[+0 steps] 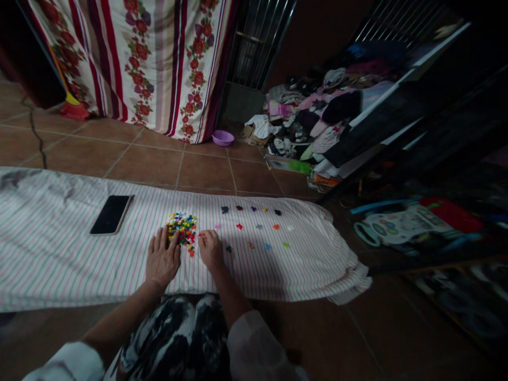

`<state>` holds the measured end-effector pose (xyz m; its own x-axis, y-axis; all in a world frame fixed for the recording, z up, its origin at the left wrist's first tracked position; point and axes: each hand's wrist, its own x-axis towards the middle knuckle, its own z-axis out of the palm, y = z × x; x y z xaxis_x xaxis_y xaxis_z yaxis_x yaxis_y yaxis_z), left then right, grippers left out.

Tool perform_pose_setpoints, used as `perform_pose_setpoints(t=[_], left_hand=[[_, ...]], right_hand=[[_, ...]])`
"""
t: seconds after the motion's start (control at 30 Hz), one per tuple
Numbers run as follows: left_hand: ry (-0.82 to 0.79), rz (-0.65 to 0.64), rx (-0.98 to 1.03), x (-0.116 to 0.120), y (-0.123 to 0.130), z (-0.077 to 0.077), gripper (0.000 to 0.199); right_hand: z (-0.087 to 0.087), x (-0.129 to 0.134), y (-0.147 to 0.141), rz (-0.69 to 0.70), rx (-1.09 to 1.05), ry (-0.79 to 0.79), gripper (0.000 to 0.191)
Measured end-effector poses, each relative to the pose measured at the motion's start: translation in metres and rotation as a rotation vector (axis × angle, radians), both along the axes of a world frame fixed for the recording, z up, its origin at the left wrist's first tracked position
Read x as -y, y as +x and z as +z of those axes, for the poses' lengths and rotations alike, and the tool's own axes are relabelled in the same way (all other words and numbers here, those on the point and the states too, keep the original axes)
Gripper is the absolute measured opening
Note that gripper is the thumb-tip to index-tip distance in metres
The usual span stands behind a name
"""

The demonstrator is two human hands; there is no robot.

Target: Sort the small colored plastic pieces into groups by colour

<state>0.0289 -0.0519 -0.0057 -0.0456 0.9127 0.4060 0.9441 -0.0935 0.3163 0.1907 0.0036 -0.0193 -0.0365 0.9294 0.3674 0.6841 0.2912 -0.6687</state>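
Observation:
A mixed pile of small colourful bead-like pieces lies on a striped cloth. My left hand rests flat at the pile's left edge, fingers spread, fingertips touching the pieces. Just right of the pile, my right hand is pinched, and a speck of red shows at its fingertips, seemingly a small red piece. Farther right, little single-colour groups sit in rough rows, among them a red group, an orange group, a blue group and a lime green group.
A dark-screened phone lies on the cloth at left. Beyond are a tiled floor, a purple basin, a flowered curtain and a heap of clothes. Dim shelving with toys stands at right.

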Motion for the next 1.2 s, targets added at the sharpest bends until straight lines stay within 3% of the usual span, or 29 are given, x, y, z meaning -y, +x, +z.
perform_pose_setpoints(t=[0.27,0.5,0.8,1.0,1.2], left_hand=[[-0.018,0.093,0.009,-0.004,0.004,-0.003,0.061],[-0.009,0.02,-0.01,-0.005,0.005,-0.003,0.06],[-0.004,0.029,0.009,-0.007,0.005,-0.005,0.063],[0.03,-0.033,-0.008,-0.006,0.002,-0.01,0.061],[0.03,-0.015,-0.02,-0.007,0.002,-0.012,0.062]], right_hand=[[0.001,-0.001,0.005,0.036,-0.039,-0.026,0.016],[0.001,0.001,0.005,0.055,-0.085,-0.046,0.015],[-0.001,0.001,0.006,0.024,-0.204,-0.11,0.017],[0.011,0.0,0.013,0.008,-0.287,-0.147,0.018],[0.029,-0.007,0.045,-0.082,-0.297,-0.088,0.018]])
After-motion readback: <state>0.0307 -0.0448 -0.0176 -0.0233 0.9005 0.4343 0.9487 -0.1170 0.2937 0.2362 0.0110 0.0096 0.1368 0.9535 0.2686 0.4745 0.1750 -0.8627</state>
